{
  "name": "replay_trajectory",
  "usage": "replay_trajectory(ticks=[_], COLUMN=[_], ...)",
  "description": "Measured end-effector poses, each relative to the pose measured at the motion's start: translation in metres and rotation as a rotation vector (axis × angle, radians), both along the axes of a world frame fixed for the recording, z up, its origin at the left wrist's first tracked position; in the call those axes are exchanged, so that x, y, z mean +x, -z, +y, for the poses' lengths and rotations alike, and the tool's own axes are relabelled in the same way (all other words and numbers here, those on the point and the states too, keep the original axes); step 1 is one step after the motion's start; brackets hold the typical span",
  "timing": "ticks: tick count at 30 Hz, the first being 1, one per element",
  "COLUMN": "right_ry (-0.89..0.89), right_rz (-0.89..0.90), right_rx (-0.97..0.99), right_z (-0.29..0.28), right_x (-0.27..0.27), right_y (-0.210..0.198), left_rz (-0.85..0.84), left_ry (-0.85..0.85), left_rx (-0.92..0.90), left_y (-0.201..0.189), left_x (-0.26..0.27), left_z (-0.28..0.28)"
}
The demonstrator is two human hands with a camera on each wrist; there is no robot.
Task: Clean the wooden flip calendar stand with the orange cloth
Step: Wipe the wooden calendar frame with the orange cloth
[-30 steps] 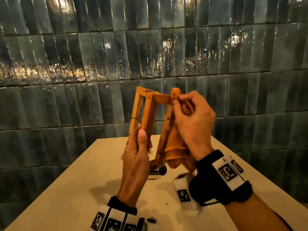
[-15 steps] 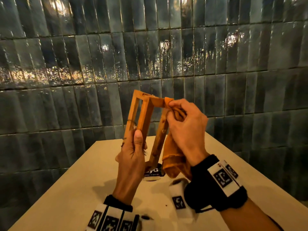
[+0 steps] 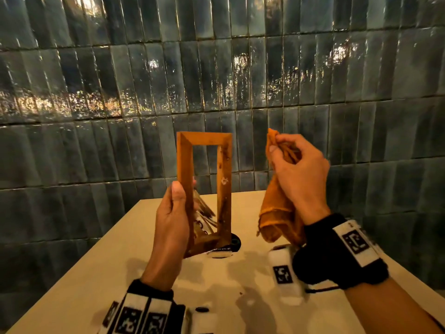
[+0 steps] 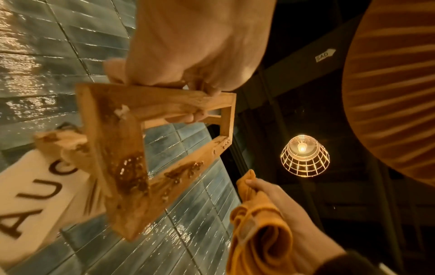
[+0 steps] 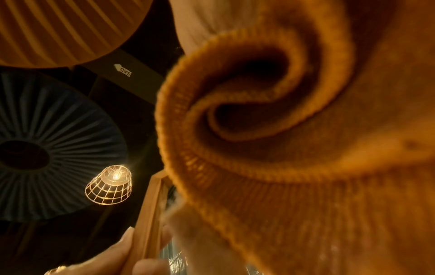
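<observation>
The wooden flip calendar stand [image 3: 204,140] is an open rectangular frame, held upright in the air above the table. My left hand [image 3: 173,213] grips its left rail, thumb on the front. Dark sticky stains mark the wood [image 4: 132,173], and calendar cards [image 4: 40,193] hang off the frame. My right hand [image 3: 295,162] holds the bunched orange cloth [image 3: 277,218] to the right of the stand, apart from it. The cloth [image 5: 294,139] fills most of the right wrist view, with the stand's edge [image 5: 148,223] at lower left.
A pale table [image 3: 108,273] lies below my hands, its far edge against a dark glazed tile wall [image 3: 216,68]. A small black round object [image 3: 234,242] sits on the table behind the stand. A caged lamp [image 4: 303,156] hangs overhead.
My right hand and the cloth have come off the stand's top and moved right. The stand has turned so its frame faces me squarely.
</observation>
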State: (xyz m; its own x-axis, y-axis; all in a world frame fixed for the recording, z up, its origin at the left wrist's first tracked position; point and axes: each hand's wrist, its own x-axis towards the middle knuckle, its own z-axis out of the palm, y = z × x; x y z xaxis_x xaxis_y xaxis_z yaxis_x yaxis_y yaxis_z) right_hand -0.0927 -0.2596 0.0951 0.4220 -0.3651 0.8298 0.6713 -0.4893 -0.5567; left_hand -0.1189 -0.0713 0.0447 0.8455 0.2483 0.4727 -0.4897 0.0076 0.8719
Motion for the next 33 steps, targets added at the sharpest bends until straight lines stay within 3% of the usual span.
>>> replay_trajectory(ticks=[8, 13, 16, 25, 30, 33], right_ry=[-0.085, 0.051, 0.124, 0.050, 0.058, 0.037], right_rz=[-0.088, -0.221, -0.236, -0.078, -0.079, -0.063], right_rx=[-0.269, -0.587, -0.682, -0.803, -0.574, -0.560], right_z=[-0.007, 0.002, 0.004, 0.006, 0.001, 0.010], right_x=[0.004, 0.012, 0.014, 0.004, 0.010, 0.010], right_y=[0.001, -0.017, -0.024, 0.005, -0.010, 0.003], left_rz=[0.065, 0.012, -0.086, -0.190, -0.191, -0.170], left_ry=[0.069, 0.086, 0.052, 0.014, -0.030, 0.016], left_rx=[-0.084, 0.003, 0.052, 0.122, 0.184, 0.137], left_y=[-0.015, -0.017, -0.020, -0.010, -0.004, -0.005], left_x=[0.009, 0.010, 0.014, 0.027, 0.034, 0.034], left_z=[0.005, -0.001, -0.003, -0.007, -0.002, -0.002])
